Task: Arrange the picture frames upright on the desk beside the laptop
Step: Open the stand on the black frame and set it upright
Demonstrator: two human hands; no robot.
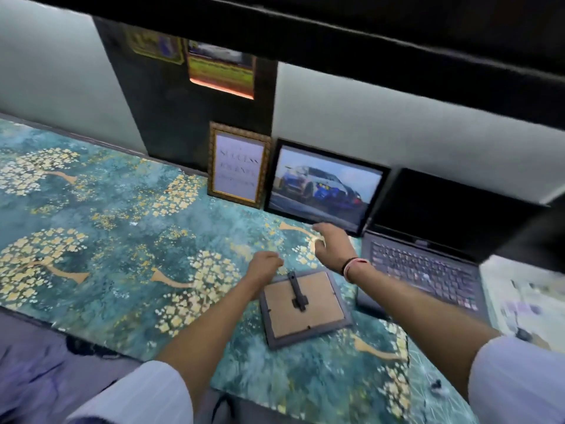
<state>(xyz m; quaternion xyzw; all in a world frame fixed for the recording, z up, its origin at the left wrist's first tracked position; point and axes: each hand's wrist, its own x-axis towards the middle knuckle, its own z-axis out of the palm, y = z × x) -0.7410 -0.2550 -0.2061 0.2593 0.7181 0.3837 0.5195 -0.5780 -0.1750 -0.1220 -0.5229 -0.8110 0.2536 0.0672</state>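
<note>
A gold-framed text picture (pixel 238 166) and a black-framed car picture (pixel 325 186) stand upright against the wall, left of the open laptop (pixel 428 240). A small grey frame (pixel 304 306) lies face down on the desk, its brown back and black stand showing. My left hand (pixel 264 266) hovers at that frame's upper left corner, fingers curled, holding nothing I can see. My right hand (pixel 331 243) is spread just below the car picture's lower edge, holding nothing.
The desk carries a teal mat with gold tree patterns (pixel 107 224). Papers (pixel 526 301) lie right of the laptop. A dark shelf (pixel 397 41) overhangs the back of the desk. Two pictures (pixel 221 68) hang on the dark wall panel.
</note>
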